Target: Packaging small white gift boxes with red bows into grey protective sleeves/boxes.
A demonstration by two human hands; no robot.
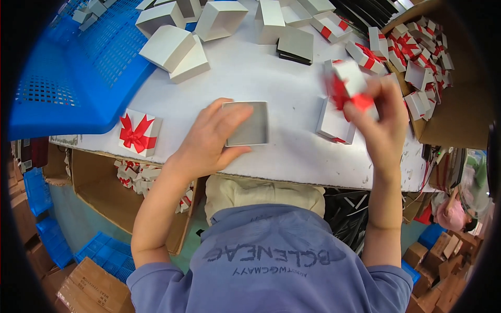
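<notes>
On the white table, my left hand (211, 133) lies around the left side of an open white box base (255, 125), thumb at its near edge and fingers over its rim. The base has a grey inside. My right hand (383, 112) is raised on the right, its fingers closed on a white box lid (350, 77) with a red ribbon; motion blurs the lid. Just below it, a white box lid with a little red ribbon (334, 122) rests on the table. A finished-looking white gift box with a red bow (139, 134) sits left of my left hand.
A blue perforated crate (68, 99) stands at the left. White box bases (169, 49) and a grey-black pad stack (296, 44) lie at the back. Ribboned lids fill a cardboard carton (454, 115) at the right. Another carton (99, 177) with boxes is below the table. A person in pink (453, 213) is far right.
</notes>
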